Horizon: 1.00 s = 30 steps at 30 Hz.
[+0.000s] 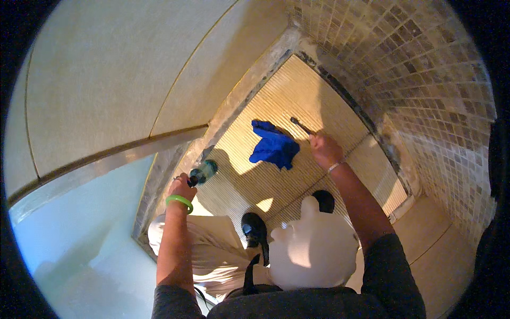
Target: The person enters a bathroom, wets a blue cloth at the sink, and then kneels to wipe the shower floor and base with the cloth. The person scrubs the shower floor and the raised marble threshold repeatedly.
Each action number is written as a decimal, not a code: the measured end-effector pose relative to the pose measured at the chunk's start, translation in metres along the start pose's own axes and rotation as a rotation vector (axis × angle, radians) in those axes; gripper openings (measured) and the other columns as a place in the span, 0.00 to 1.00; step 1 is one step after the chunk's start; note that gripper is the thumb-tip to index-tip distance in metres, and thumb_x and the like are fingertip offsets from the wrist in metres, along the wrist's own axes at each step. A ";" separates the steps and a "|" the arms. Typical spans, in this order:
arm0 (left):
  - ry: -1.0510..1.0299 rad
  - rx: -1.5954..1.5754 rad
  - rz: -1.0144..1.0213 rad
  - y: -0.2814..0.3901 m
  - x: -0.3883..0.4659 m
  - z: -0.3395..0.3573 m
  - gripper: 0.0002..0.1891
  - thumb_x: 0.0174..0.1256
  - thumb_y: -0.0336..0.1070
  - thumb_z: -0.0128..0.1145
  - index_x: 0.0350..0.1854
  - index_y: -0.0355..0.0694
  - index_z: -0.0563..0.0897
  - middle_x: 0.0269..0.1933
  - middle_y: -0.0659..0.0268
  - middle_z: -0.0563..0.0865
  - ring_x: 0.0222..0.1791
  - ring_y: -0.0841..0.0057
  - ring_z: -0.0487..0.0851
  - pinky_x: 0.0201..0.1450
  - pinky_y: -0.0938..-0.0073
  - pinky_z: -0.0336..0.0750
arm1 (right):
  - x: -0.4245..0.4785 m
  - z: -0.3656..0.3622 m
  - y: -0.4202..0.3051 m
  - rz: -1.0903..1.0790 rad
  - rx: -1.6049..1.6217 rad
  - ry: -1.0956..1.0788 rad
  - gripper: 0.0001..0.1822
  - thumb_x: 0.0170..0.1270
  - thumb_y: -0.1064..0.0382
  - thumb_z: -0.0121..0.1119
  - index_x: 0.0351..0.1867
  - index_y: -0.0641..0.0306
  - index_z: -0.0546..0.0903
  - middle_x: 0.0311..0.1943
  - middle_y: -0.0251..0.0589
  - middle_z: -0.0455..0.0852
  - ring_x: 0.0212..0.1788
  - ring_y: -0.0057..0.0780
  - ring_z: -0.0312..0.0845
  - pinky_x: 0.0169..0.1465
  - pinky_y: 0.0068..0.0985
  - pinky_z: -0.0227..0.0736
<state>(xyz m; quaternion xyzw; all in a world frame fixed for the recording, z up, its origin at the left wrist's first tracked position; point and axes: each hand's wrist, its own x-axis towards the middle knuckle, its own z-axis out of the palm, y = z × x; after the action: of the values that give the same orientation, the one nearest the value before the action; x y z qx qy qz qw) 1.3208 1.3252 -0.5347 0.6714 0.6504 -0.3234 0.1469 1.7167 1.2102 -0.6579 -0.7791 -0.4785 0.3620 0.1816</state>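
My left hand (184, 187), with a green bangle at the wrist, is closed around the dark neck of a teal, partly see-through bottle (204, 172) near the left edge of the ribbed floor. In my right hand (326, 150) is the handle of a slim dark brush-like tool (301, 125); its head points up and left over the floor, and its exact kind is unclear. Between my hands a crumpled blue cloth (275, 145) lies on the ribbed tile floor (338, 103), left of the right hand and touching neither hand.
A mosaic-tiled wall (422, 79) rises on the right, with dark stains along its base. Large beige tiles (111, 71) cover the upper left wall. A pale, frosted-looking surface (87, 223) lies at lower left. My black shoes (254, 230) rest on the floor below the cloth.
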 end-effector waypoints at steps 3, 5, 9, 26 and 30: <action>0.221 0.177 0.087 0.031 -0.009 -0.005 0.24 0.47 0.45 0.66 0.45 0.40 0.74 0.51 0.53 0.78 0.51 0.59 0.77 0.51 0.56 0.72 | 0.022 0.036 0.010 0.051 -0.055 0.074 0.23 0.67 0.49 0.42 0.29 0.64 0.81 0.30 0.56 0.82 0.35 0.57 0.78 0.40 0.47 0.72; 0.344 0.095 0.202 0.086 -0.006 -0.021 0.29 0.51 0.46 0.64 0.53 0.36 0.72 0.53 0.49 0.77 0.53 0.56 0.76 0.55 0.59 0.69 | 0.039 0.044 0.016 0.005 -0.144 0.150 0.22 0.67 0.49 0.42 0.29 0.64 0.81 0.29 0.56 0.82 0.34 0.57 0.78 0.40 0.47 0.72; 0.358 -0.634 0.645 0.195 0.005 0.024 0.30 0.55 0.45 0.65 0.57 0.37 0.71 0.58 0.43 0.71 0.59 0.48 0.69 0.61 0.59 0.65 | 0.044 0.017 -0.010 -0.258 -0.146 0.185 0.22 0.67 0.50 0.43 0.30 0.66 0.81 0.30 0.56 0.82 0.34 0.58 0.78 0.41 0.48 0.72; 0.477 -0.475 0.697 0.306 0.090 0.069 0.36 0.55 0.35 0.56 0.68 0.37 0.59 0.70 0.48 0.58 0.69 0.49 0.56 0.67 0.50 0.52 | 0.010 -0.014 0.019 -0.007 -0.128 0.099 0.18 0.68 0.52 0.43 0.30 0.65 0.76 0.28 0.56 0.80 0.33 0.57 0.76 0.38 0.48 0.69; 0.275 -0.205 0.981 0.305 -0.003 0.117 0.34 0.56 0.32 0.51 0.69 0.40 0.59 0.71 0.53 0.56 0.70 0.52 0.56 0.66 0.51 0.57 | -0.038 -0.011 0.056 0.212 -0.149 -0.003 0.17 0.66 0.53 0.44 0.33 0.64 0.78 0.30 0.55 0.81 0.34 0.56 0.77 0.39 0.47 0.71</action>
<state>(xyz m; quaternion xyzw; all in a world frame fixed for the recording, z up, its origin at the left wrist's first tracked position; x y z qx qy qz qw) 1.5875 1.2169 -0.6886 0.9157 0.3009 -0.0601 0.2594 1.7486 1.1509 -0.6707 -0.8360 -0.4194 0.3439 0.0831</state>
